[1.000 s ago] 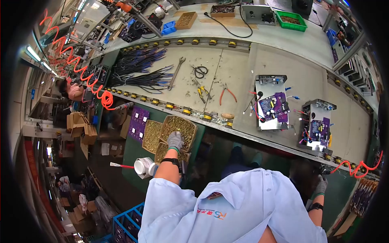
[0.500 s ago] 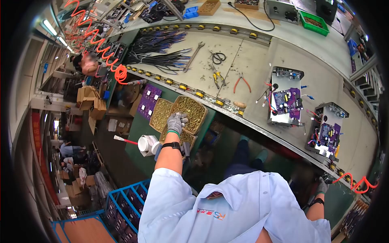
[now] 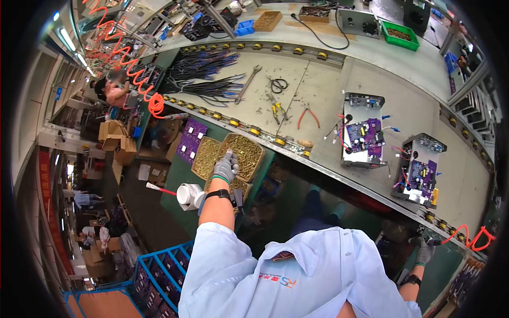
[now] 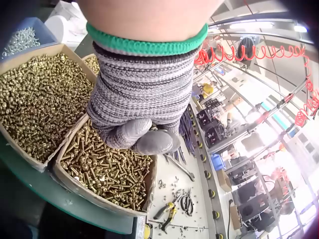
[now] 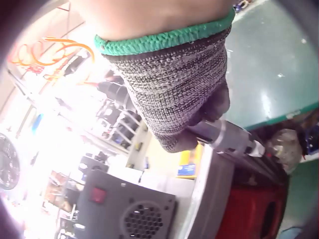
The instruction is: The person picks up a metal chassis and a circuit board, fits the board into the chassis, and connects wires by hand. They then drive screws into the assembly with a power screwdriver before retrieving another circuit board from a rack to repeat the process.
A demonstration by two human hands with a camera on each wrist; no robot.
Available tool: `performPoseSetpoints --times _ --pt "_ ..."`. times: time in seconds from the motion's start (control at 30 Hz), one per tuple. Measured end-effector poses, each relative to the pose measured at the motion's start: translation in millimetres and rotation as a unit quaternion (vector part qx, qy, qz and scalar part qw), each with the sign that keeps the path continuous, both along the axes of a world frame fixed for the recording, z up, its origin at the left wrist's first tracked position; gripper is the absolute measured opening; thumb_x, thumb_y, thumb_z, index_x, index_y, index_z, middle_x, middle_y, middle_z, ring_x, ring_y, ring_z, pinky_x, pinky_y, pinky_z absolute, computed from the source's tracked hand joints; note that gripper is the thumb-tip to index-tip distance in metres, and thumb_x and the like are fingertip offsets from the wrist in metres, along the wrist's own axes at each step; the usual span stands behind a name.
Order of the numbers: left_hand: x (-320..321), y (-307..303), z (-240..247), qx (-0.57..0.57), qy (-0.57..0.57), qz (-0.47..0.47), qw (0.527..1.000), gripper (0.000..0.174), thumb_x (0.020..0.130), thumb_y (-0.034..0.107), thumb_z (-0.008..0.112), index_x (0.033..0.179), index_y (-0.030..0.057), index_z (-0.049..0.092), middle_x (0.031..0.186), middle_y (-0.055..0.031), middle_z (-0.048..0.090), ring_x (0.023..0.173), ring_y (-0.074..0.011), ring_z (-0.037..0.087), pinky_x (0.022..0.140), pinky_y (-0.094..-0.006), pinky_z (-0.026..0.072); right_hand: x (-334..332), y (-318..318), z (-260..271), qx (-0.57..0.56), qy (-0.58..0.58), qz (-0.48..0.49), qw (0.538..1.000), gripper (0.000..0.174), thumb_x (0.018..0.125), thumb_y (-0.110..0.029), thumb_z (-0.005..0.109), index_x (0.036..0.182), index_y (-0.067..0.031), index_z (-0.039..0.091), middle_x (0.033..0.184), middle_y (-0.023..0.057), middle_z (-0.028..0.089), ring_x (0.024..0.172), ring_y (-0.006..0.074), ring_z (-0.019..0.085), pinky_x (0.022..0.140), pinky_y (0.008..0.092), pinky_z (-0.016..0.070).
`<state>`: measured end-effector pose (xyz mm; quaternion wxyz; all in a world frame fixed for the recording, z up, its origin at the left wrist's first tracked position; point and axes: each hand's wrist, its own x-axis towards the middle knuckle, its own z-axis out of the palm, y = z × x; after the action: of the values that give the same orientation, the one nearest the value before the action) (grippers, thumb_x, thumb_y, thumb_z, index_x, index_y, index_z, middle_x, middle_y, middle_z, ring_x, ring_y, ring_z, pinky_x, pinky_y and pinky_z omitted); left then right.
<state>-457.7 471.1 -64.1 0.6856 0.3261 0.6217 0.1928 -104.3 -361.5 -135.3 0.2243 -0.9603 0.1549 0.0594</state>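
Note:
My gloved left hand (image 3: 225, 167) is over the cardboard boxes of brass-coloured screws (image 3: 245, 153) on the green side table. In the left wrist view its fingers (image 4: 154, 142) curl in above a box of longer screws (image 4: 102, 169); a small glint shows between them, seemingly screws pinched there, mostly hidden. At the far right, my gloved right hand (image 3: 424, 253) grips a power screwdriver (image 3: 427, 241) joined to an orange coiled hose. The right wrist view shows that hand (image 5: 172, 94) curled round the tool's metal barrel (image 5: 229, 137).
Two open metal units with purple boards (image 3: 363, 135) stand on the conveyor table. Pliers (image 3: 308, 115), a wrench (image 3: 248, 84) and cable bundles (image 3: 199, 79) lie farther left. A white container (image 3: 186, 195) sits beside the screw boxes. Another person (image 3: 114, 93) is at the upper left.
My left hand rose from inside the screw boxes and turned, its fingers now pointing toward the large box's near-left edge. The right hand with the screwdriver shifted slightly.

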Motion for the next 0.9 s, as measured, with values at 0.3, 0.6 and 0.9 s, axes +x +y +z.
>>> performPoseSetpoints --times 0.3,0.6,0.9 --pt "-17 0 -31 -0.045 -0.092 0.035 0.994 0.015 0.100 0.015 0.050 0.105 0.0071 0.061 0.086 -0.0093 0.068 0.071 -0.0260 0.066 0.052 -0.0350 0.0522 32 47 213 0.370 -0.152 0.151 0.904 0.059 0.086 0.004 0.067 0.141 -0.0011 0.046 0.083 0.0015 0.058 0.067 0.0145 0.055 0.067 0.0334 0.0530" --pt "-29 2 -5 -0.019 -0.204 0.048 0.978 0.036 0.103 0.038 0.049 0.102 0.0063 0.066 0.071 -0.0009 0.056 0.063 -0.0199 0.056 0.051 -0.0315 0.0454 68 317 247 0.710 0.046 0.257 0.654 0.041 0.092 -0.022 0.070 0.124 -0.0026 0.056 0.096 0.0053 0.060 0.089 0.0153 0.061 0.089 0.0361 0.0523" --pt "-124 -57 -39 0.286 0.409 -0.290 0.817 0.057 0.092 0.041 0.065 0.134 0.0039 0.054 0.107 -0.0197 0.069 0.097 -0.0348 0.066 0.091 -0.0424 0.0512 29 386 226 0.638 0.059 0.289 0.711 0.039 0.086 -0.017 0.076 0.118 -0.0063 0.057 0.092 0.0061 0.061 0.082 0.0182 0.066 0.075 0.0337 0.0575"
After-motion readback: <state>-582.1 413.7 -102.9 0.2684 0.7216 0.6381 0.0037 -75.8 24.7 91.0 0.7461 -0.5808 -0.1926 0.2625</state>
